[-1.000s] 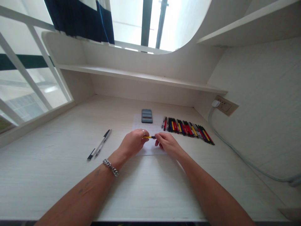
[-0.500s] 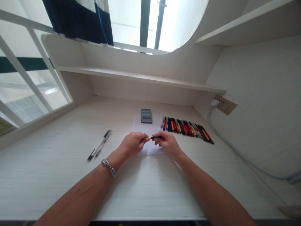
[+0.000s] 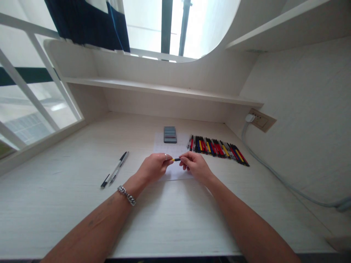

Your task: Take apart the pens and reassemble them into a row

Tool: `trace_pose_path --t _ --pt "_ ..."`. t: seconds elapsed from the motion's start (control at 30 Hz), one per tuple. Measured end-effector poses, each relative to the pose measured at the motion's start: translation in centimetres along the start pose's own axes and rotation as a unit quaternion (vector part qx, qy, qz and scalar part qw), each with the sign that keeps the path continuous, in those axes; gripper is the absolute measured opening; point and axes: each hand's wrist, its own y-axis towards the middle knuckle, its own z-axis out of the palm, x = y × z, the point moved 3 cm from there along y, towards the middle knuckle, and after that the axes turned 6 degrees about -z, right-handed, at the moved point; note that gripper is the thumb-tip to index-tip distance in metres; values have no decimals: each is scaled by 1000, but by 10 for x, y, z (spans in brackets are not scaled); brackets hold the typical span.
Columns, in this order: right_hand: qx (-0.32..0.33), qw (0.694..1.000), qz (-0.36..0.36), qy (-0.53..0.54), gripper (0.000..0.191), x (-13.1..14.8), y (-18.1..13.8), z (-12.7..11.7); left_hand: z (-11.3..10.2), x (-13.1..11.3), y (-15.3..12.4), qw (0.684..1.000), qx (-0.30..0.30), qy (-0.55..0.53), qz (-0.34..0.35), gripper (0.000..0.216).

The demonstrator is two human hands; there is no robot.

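Both my hands meet over a white sheet of paper (image 3: pixel 171 149) on the desk. My left hand (image 3: pixel 153 167), with a ring and a chain bracelet on the wrist, is closed on the yellow end of a pen (image 3: pixel 176 159). My right hand (image 3: pixel 196 166) pinches the pen's black end. The pen lies level between the two hands. A row of several red, yellow, blue and black pens (image 3: pixel 218 149) lies just right of the paper.
A dark phone (image 3: pixel 170 134) lies at the paper's far edge. Two black-and-clear pens (image 3: pixel 115 174) rest on the desk (image 3: pixel 68 190) to the left. A wall socket (image 3: pixel 260 119) with a grey cable (image 3: pixel 287 186) is on the right wall. A shelf (image 3: pixel 153 89) runs above the desk.
The hands stayed together over the paper. The right hand shifted its hold along the pen's black end, which showed more half a second ago and is now mostly covered.
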Motion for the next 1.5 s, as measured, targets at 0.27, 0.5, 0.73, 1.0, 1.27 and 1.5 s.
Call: trace_pose_path --t 0.27,0.5,0.73,1.0,1.27,1.5 --pt "-1 1000 21 9 37 -1 1 0 0 1 0 1000 5 2 -14 25" --pt "-12 1000 13 -10 21 0 -1 0 0 -1 -1 1000 12 9 -14 24" --pt "-4 999 46 -6 36 -3 2 -2 1 2 1 1000 13 -9 -10 24" --pt "-6 1000 4 -1 25 -1 1 -3 4 3 0 1000 16 -18 1 26" --pt "17 998 28 -58 31 0 0 -2 6 2 -1 1000 12 -24 6 30" --pt "14 999 -6 -42 25 6 -1 0 7 1 -1 999 14 -35 15 31"
